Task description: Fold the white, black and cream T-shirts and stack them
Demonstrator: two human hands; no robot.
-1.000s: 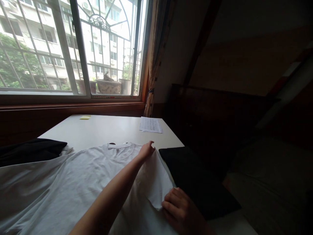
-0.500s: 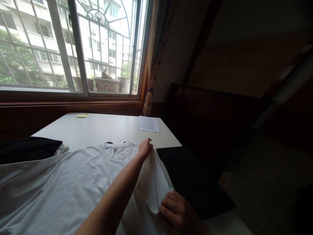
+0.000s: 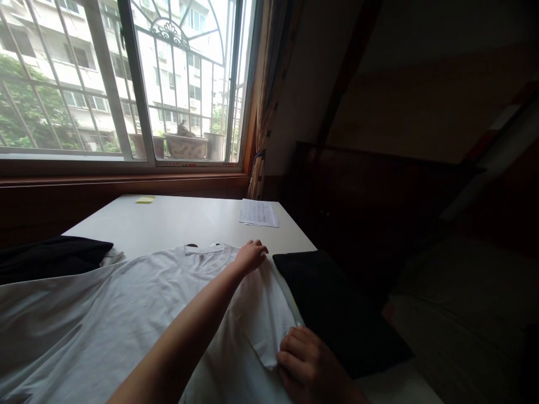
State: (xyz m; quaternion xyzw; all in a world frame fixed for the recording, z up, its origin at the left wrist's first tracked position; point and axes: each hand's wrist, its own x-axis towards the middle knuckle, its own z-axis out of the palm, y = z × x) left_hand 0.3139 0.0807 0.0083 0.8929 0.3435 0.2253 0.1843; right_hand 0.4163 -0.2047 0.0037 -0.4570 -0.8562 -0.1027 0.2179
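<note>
A white T-shirt (image 3: 143, 303) lies spread on a white table (image 3: 189, 216), its neckline toward the window. Across it reaches my left arm. My left hand (image 3: 251, 256) rests at the shirt's right-hand shoulder, its fingers stretched out over the cloth and slightly bent at the tips. Nearer to me, my right hand (image 3: 306, 362) is closed on the sleeve edge of the T-shirt, fingers curled round the hem. The thumb of that hand is hard to make out in the shade. Dark folded cloth (image 3: 337, 308) lies just beyond the sleeve on the right.
Black clothing (image 3: 54, 258) is heaped at the left. Printed sheets (image 3: 259, 213) and a yellow sticky note (image 3: 145, 199) lie on the far part of the table. Behind stand a barred window (image 3: 181, 84) and a tied curtain (image 3: 257, 163). Dark furniture (image 3: 357, 196) borders the right side.
My left hand has loosened from a pinch at the shoulder, and its fingers now stretch over the cloth. My right hand keeps its hold on the sleeve. The view has shifted slightly.
</note>
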